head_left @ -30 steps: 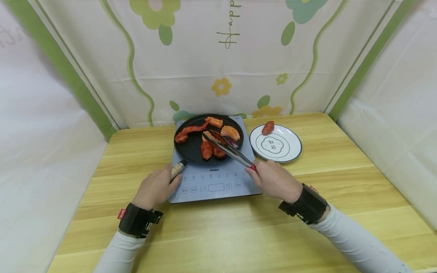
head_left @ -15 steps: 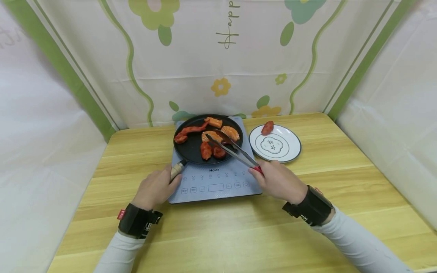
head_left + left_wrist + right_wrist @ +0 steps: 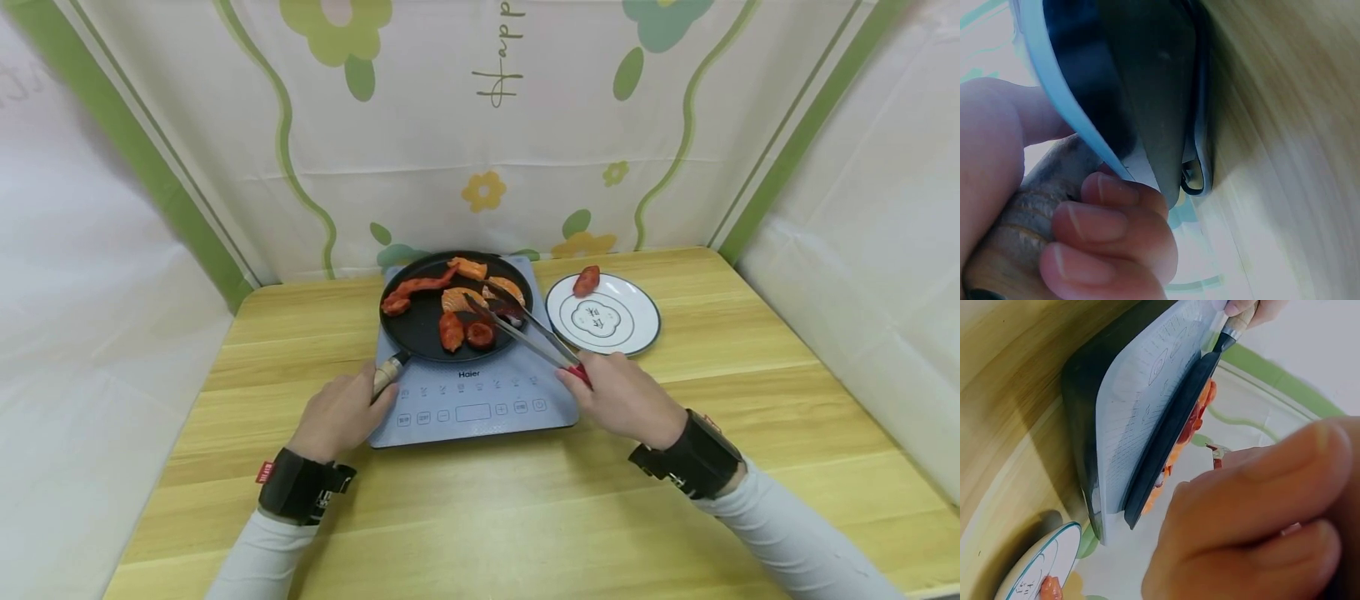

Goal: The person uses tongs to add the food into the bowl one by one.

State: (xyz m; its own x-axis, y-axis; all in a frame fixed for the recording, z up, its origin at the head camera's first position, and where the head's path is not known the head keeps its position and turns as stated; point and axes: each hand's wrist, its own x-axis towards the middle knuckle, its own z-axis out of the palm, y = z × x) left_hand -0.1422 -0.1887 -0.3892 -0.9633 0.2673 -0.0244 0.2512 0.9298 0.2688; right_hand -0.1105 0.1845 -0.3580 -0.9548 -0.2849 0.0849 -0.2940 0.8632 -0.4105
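My left hand [image 3: 341, 412] grips the wooden handle [image 3: 387, 375] of a black frying pan [image 3: 423, 337]; in the left wrist view its fingers curl round that handle [image 3: 1029, 206]. My right hand [image 3: 630, 400] holds red-handled metal tongs [image 3: 525, 339] that reach over the pan with their arms apart. One tong tip overlaps the middle salmon slice [image 3: 459, 300], the other the right salmon slice [image 3: 508, 287]. A small purple-and-white piece [image 3: 516, 319] shows beside the tong arms. Also in the pan are a reddish sausage-like piece [image 3: 452, 332], a round red piece [image 3: 481, 335] and a long red strip [image 3: 420, 286].
The pan sits on a pale blue Haier induction cooker [image 3: 450, 429] on a wooden table [image 3: 480, 517]. Right of it, a white plate [image 3: 633, 321] holds one reddish piece [image 3: 587, 281]. Patterned white cloth [image 3: 420, 142] walls the back and sides.
The tongs have shifted right and their tips have spread farther apart, showing more of the middle salmon slice. My right hand has moved right and slightly nearer. The left hand stays on the handle.
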